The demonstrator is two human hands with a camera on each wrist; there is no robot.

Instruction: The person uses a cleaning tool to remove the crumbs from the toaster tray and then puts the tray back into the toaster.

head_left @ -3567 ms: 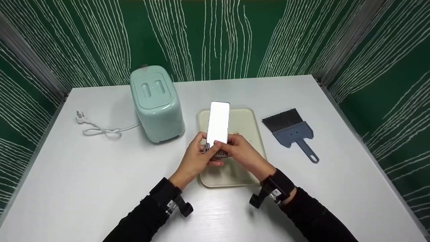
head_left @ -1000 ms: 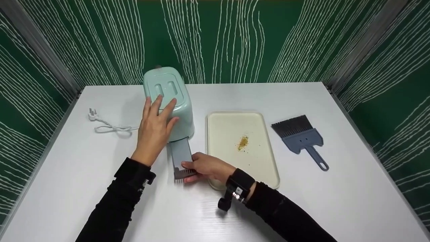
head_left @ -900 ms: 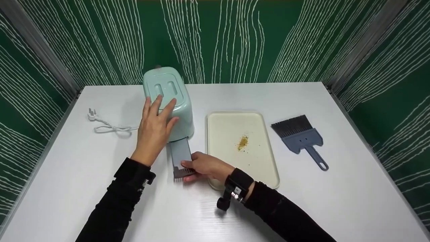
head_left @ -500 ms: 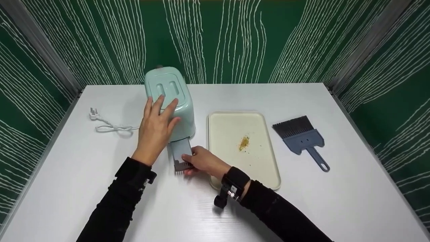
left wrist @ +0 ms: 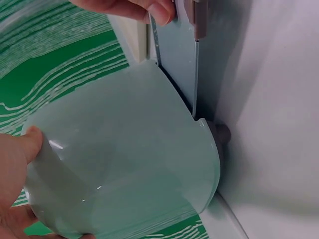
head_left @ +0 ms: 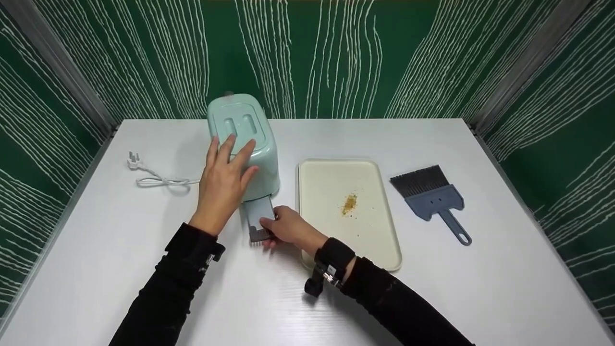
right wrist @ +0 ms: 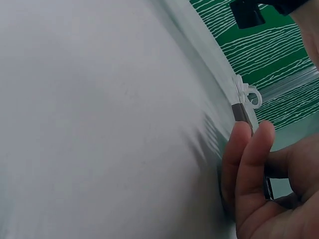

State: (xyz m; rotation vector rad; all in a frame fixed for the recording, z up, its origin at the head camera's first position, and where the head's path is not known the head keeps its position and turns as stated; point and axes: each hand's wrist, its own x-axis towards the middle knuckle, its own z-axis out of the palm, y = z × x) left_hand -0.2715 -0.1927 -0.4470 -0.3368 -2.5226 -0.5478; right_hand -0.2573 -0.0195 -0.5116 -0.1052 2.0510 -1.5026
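Observation:
A mint-green toaster (head_left: 264, 173) stands at the left of the table, a lid with two oblong hollows on top. My left hand (head_left: 221, 185) rests on its near top edge, fingers spread. My right hand (head_left: 290, 226) pinches the side of a flat grey crumb tray (head_left: 259, 211) with a dark, comb-like end, thumb above and fingers below. The crumb tray's far part is hidden inside the toaster's base. From the left wrist, the crumb tray (left wrist: 177, 59) is seen entering below the toaster wall (left wrist: 119, 149). The right wrist view has the fingers (right wrist: 251, 164) around its edge.
A cream serving tray (head_left: 317, 175) lies right of the toaster, with a small heap of brown crumbs (head_left: 350, 204) on it. Farther right is a blue-grey hand brush (head_left: 435, 199) with black bristles. The toaster's white cord (head_left: 163, 181) and plug lie left.
Earlier both hands held the crumb tray over the serving tray. Then my left hand settled on the toaster; over the last second my right hand slid the crumb tray farther into its base.

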